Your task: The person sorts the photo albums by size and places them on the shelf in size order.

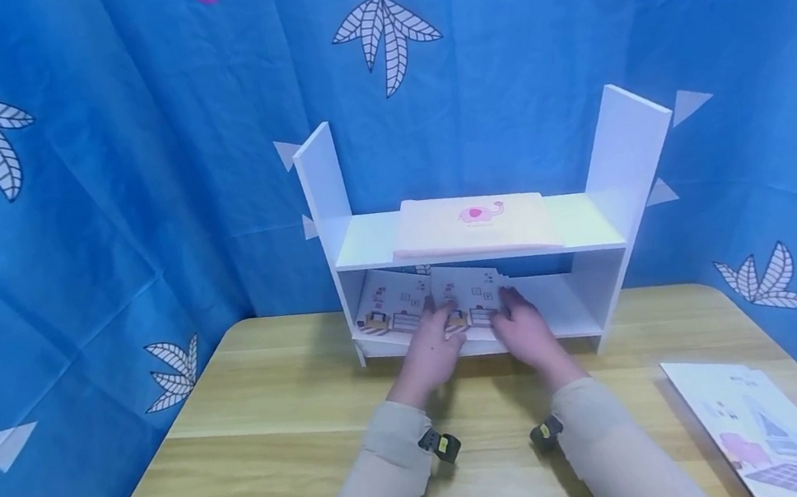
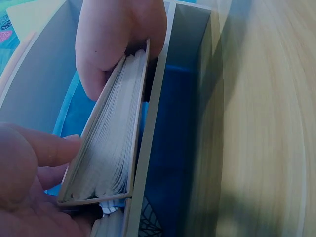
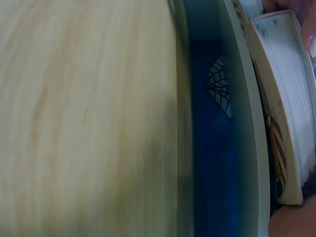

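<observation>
On the lower shelf of a white rack (image 1: 565, 303), a thick illustrated book (image 1: 474, 289) lies between both hands. My left hand (image 1: 431, 348) grips its left end, the fingers and thumb at the edge, also visible in the left wrist view (image 2: 29, 182). My right hand (image 1: 528, 332) holds the right end; in the left wrist view the right hand (image 2: 121, 34) curls over the far end of the book (image 2: 111, 133). In the right wrist view the book (image 3: 286, 94) shows its page edges. A similar book (image 1: 390, 299) lies directly to the left on that shelf.
A pale pink item with an elephant picture (image 1: 473, 223) lies on the rack's upper shelf. Another illustrated book or booklet (image 1: 772, 431) lies at the right of the wooden table (image 1: 266, 447). A blue patterned curtain (image 1: 191, 141) hangs behind and beside the table.
</observation>
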Tool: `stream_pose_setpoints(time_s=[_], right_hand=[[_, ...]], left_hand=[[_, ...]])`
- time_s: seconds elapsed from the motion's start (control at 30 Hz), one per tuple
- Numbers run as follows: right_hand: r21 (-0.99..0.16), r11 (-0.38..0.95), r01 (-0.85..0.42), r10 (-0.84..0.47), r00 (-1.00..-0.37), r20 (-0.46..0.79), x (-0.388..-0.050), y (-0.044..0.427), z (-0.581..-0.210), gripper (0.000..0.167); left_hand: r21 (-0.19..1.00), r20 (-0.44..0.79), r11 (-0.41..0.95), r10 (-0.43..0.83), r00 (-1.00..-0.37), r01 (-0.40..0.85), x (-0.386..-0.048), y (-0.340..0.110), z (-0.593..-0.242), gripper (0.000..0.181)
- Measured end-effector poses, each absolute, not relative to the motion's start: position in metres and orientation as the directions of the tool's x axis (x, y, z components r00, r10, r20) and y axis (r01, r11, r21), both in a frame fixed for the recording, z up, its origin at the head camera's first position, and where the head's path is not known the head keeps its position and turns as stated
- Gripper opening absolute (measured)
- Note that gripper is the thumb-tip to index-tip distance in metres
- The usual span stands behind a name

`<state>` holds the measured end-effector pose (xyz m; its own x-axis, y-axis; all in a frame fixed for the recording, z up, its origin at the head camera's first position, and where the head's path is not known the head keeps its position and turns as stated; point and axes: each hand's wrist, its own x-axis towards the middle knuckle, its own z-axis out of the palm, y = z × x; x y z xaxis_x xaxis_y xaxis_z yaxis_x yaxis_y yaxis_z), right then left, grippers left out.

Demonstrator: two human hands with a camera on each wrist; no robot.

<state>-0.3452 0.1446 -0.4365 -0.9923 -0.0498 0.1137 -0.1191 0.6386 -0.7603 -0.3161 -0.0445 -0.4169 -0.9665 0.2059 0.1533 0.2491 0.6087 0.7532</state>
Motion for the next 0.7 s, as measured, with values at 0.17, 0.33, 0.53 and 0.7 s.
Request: stream_pose_setpoints(time_s=[0.17, 0.33, 0.53, 0.7], right_hand=[[-0.739, 0.661, -0.127, -0.058, -0.991, 0.118, -0.346, 0.145, -0.439, 0.068], [-0.745, 0.651, -0.145, -0.067, -0.989, 0.134, -0.348, 0.151, -0.441, 0.064], [-0.814, 0.574, -0.085, -0.044, -0.996, 0.072, -0.345, 0.162, -0.438, 0.063], [-0.841, 0.539, -0.043, -0.026, -0.999, 0.035, -0.338, 0.17, -0.432, 0.062]], left_hand=[[0.721, 0.147, 0.652, 0.186, -0.971, 0.234, -0.314, -0.047, -0.416, 0.062], [0.714, 0.139, 0.665, 0.173, -0.975, 0.22, -0.311, -0.049, -0.412, 0.061], [0.747, 0.125, 0.629, 0.187, -0.974, 0.217, -0.305, -0.056, -0.403, 0.063], [0.79, 0.122, 0.569, 0.215, -0.969, 0.226, -0.3, -0.06, -0.393, 0.068]])
